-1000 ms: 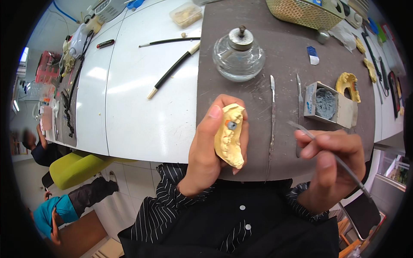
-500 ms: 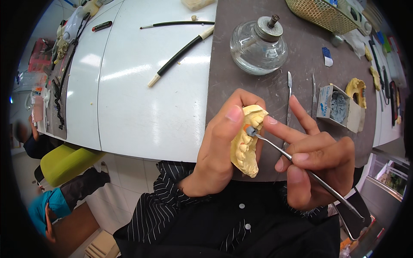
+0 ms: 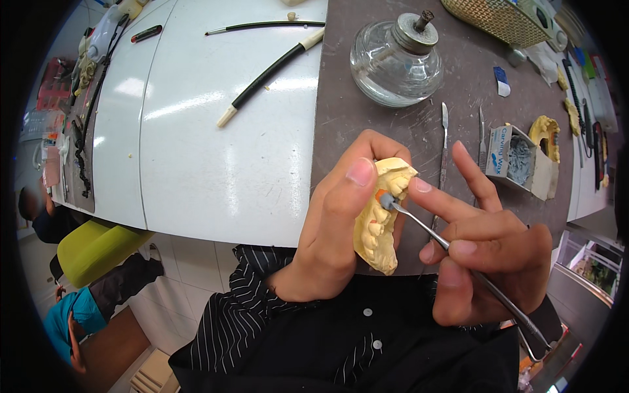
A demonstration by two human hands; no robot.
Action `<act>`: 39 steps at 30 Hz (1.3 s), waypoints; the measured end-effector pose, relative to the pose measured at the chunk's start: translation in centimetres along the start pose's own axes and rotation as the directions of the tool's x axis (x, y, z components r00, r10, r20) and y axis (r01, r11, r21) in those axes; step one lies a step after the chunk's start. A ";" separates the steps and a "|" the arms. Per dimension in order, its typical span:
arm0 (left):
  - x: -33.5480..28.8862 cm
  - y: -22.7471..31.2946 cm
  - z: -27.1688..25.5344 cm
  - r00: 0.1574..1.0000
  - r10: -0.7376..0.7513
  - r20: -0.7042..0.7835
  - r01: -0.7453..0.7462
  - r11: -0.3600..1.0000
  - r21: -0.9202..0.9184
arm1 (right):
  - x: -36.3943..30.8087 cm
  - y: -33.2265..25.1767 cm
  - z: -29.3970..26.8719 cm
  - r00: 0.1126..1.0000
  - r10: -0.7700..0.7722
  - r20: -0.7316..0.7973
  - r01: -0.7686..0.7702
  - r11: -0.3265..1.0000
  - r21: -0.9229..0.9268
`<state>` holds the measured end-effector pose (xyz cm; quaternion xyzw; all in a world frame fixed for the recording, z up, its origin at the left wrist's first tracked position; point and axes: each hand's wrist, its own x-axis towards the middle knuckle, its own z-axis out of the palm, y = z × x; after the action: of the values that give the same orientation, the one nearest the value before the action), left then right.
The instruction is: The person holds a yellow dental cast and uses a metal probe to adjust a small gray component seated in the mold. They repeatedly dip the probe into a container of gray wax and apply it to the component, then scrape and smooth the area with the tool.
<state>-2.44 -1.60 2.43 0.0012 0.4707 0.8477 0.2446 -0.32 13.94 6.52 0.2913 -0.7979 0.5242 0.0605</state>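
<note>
A yellow plaster dental model (image 3: 377, 252) is gripped in my left hand (image 3: 331, 229), thumb on one side and fingers round the other. Its row of teeth faces up, with orange patches and a lump of grey wax (image 3: 386, 200) on one tooth. My right hand (image 3: 498, 252) pinches a thin metal wax carver (image 3: 481, 278) like a pen. The carver's flat tip touches the grey wax. The right index fingertip reaches the model's edge, while another finger stands raised away from the tool.
A glass spirit lamp (image 3: 396, 69) stands beyond my hands on the brown board. Two metal instruments, including a wax knife (image 3: 445, 141), lie right of it, near an open box of grey wax (image 3: 519, 160) and another plaster model (image 3: 544, 139). Black-handled brushes (image 3: 272, 75) lie on the white table.
The model has tilted slightly and moved a little right. My right hand has shifted slightly right and down, and the carver's tip has turned, showing its flat face on the wax.
</note>
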 end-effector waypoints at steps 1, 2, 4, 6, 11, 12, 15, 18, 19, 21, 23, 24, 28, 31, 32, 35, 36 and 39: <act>0.0 0.0 -0.1 1.000 -0.005 -0.003 0.005 1.000 -0.006 | 0.0 0.1 0.1 1.000 -0.001 0.005 0.001 1.000 0.000; -0.1 -0.1 -0.2 1.000 -0.005 -0.004 0.005 1.000 -0.011 | 0.0 0.2 0.1 1.000 -0.002 0.009 0.002 1.000 0.000; 0.0 -0.2 -0.3 1.000 -0.009 -0.001 0.009 1.000 -0.021 | 0.0 0.5 0.2 1.000 -0.007 0.008 0.007 1.000 -0.011; 0.2 -0.1 -0.2 1.000 -0.020 0.006 0.020 0.999 -0.026 | -0.1 0.5 0.1 1.000 -0.002 -0.001 0.002 1.000 -0.021; -0.2 0.2 0.1 1.000 -0.017 -0.022 0.016 0.999 -0.031 | 0.1 0.0 0.1 1.000 0.016 0.016 -0.015 1.000 -0.015; -0.2 0.1 0.1 1.000 -0.017 -0.020 0.016 0.999 -0.036 | 0.1 0.0 0.1 1.000 0.018 0.014 -0.017 1.000 -0.019; 0.0 -0.1 0.0 1.000 -0.008 -0.002 0.008 0.999 -0.032 | 0.0 0.1 0.0 1.000 0.021 0.015 -0.021 1.000 -0.018; 0.1 -0.1 -0.2 1.000 0.000 0.005 0.000 1.000 -0.020 | 0.1 0.2 -0.1 0.999 0.021 0.033 -0.020 1.000 -0.011; 0.1 -0.1 -0.2 1.000 0.001 0.007 -0.001 1.000 -0.017 | 0.1 0.2 -0.1 0.999 0.019 0.032 -0.019 1.000 -0.011; -0.1 -0.2 -0.3 1.000 0.002 0.004 -0.001 0.999 -0.033 | 0.1 0.3 0.1 1.000 0.007 0.028 -0.007 1.000 -0.006; 0.0 -0.1 -0.2 1.000 -0.004 0.016 0.005 0.999 -0.041 | 0.1 0.3 0.2 1.000 0.002 0.008 -0.002 1.000 -0.009; 0.0 -0.1 -0.2 1.000 -0.003 0.023 0.004 0.999 -0.042 | 0.1 0.3 0.3 1.000 -0.001 0.000 0.001 1.000 -0.011; 0.0 0.0 -0.2 1.000 0.000 0.021 0.000 1.000 -0.026 | 0.1 0.3 0.3 1.000 -0.005 -0.004 0.005 1.000 -0.009; -0.1 -0.2 -0.2 1.000 -0.007 0.009 0.008 0.999 -0.032 | 0.1 0.2 0.3 1.000 -0.003 -0.004 0.003 1.000 -0.008; 0.0 -0.2 -0.1 1.000 -0.006 0.003 0.006 1.000 -0.030 | 0.1 0.1 0.3 1.000 -0.002 -0.005 0.002 1.000 -0.009; 0.0 -0.3 -0.2 1.000 -0.006 -0.016 0.006 1.000 -0.024 | 0.2 0.3 0.5 1.000 -0.001 -0.008 0.000 1.000 -0.014; 0.1 -0.2 -0.2 1.000 -0.007 -0.015 0.006 1.000 -0.021 | 0.1 0.3 0.6 1.000 -0.001 -0.013 0.001 1.000 -0.019; 0.1 -0.2 -0.2 1.000 -0.001 -0.006 0.001 1.000 -0.020 | 0.2 0.2 0.4 1.000 -0.001 0.012 0.002 0.999 -0.032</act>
<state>-2.47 -1.67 2.11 -0.0039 0.4631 0.8521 0.2438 -0.58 13.59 6.28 0.2941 -0.8063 0.5097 0.0608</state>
